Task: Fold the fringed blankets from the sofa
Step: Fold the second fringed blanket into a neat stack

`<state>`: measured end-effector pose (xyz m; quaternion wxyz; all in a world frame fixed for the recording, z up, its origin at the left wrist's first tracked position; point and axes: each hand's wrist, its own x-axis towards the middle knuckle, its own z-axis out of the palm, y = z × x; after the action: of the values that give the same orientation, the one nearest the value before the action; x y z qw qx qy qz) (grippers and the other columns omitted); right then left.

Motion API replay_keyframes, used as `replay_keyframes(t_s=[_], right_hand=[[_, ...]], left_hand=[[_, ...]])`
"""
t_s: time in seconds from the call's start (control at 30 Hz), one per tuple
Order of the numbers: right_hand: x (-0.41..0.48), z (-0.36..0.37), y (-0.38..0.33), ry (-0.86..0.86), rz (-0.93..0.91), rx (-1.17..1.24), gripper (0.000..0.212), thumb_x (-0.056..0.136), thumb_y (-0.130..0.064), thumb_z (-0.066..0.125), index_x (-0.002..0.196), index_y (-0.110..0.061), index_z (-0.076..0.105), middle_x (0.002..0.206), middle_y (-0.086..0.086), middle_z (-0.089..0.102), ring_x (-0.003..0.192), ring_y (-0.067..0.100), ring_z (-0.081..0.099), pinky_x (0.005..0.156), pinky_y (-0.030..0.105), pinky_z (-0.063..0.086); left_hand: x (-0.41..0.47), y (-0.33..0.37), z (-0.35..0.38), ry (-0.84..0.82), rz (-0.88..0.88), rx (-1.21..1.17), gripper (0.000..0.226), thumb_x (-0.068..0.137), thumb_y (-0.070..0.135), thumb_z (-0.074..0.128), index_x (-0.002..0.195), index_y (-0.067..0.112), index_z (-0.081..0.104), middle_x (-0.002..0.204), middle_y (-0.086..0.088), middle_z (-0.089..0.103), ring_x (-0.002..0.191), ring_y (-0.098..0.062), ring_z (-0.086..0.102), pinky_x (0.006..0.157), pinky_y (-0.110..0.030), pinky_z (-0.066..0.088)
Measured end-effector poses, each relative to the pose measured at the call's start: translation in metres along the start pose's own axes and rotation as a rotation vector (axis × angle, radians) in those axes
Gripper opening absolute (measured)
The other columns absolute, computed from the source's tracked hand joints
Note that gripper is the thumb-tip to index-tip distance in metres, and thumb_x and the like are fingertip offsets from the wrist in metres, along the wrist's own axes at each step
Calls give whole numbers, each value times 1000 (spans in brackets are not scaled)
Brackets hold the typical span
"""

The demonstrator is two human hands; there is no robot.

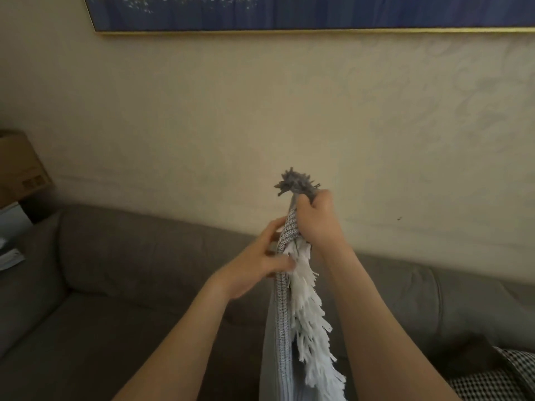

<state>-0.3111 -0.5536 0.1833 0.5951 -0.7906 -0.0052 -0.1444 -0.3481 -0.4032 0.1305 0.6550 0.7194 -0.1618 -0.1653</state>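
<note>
A grey knitted blanket [282, 314] with a white fringe [309, 319] hangs doubled in front of me, over the grey sofa [139, 285]. My right hand [317, 218] grips its gathered top edge, and a tuft of grey fringe [296, 185] sticks up above the fist. My left hand [257, 263] is just below and to the left, its fingers curled onto the blanket's knitted edge and pinching it where the white fringe begins. The blanket's lower end runs out of view at the bottom.
A black-and-white checked cloth [498, 377] lies on the sofa at the lower right. A cardboard box [20, 169] stands beyond the sofa's left arm. A framed blue picture [289, 13] hangs on the cream wall behind.
</note>
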Motion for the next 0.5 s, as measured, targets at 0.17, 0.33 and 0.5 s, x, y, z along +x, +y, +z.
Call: replay_keyframes(t_s=[0.17,0.33,0.5], right_hand=[[-24,0,-27,69,-101,-79,20,100,-4,45,116,-4,34,76,2,55,63,17,55,52,33,39],[-39,-4,-42,135,-289,-48,25,98,2,45,117,-12,38,81,-1,57,59,19,58,55,40,42],[-27,-15,-31,26,-308,52,26,108,-8,44,132,-12,36,83,-5,61,52,3,49,55,33,44]], left_hand=[[-16,-21,76,377,28,26,58,70,37,87,125,30,69,112,15,79,107,-2,73,97,-34,59],[-15,-40,98,746,-175,167,29,68,46,65,78,19,68,80,1,75,84,-23,75,79,-38,61],[0,-48,85,626,-84,374,47,91,29,68,53,17,42,51,6,56,56,-14,64,62,-34,52]])
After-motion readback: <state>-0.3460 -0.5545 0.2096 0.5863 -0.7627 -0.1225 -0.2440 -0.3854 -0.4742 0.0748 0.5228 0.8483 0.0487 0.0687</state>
